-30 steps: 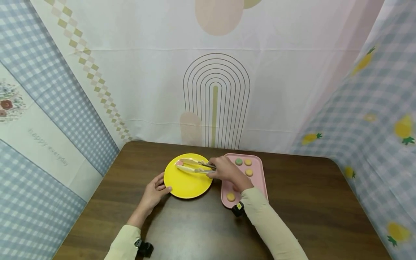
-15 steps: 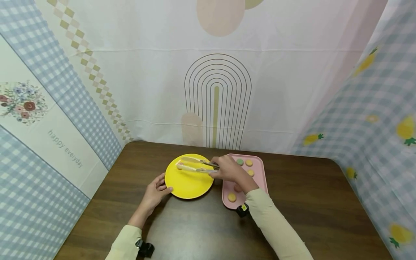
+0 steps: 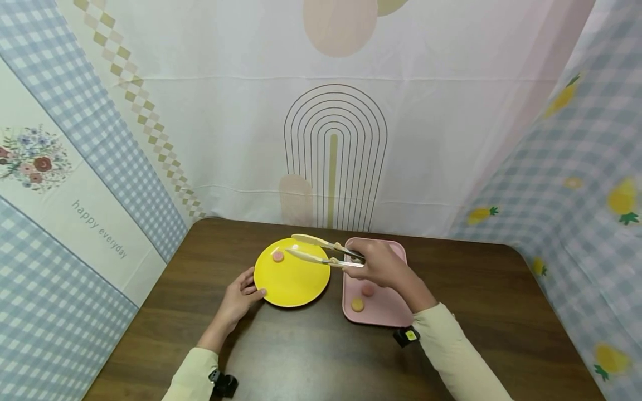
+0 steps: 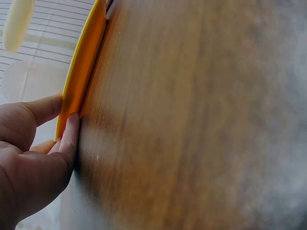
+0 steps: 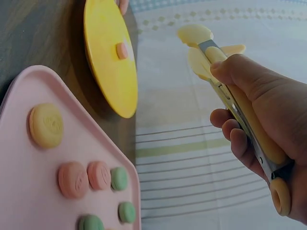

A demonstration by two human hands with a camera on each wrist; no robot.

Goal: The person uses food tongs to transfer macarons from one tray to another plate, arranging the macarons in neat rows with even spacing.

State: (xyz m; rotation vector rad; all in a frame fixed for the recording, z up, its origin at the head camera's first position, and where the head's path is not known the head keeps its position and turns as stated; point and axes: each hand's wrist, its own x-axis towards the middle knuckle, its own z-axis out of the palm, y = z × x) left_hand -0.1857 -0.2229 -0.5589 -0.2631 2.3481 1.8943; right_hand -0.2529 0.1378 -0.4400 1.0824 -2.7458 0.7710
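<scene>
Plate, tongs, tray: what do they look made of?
Plate: probably plastic or melamine; even yellow, smooth, thin rim, though enamel or glazed ceramic isn't ruled out.
Tongs: metal where silver and reflective; the cream tips and grips look like smooth plastic or silicone.
Tray: smooth, satin pink; perhaps plastic or coated metal, the uniform colour leaves it open.

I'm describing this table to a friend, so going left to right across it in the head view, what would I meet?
Left hand, pink cookie on the yellow plate, tongs, right hand.
</scene>
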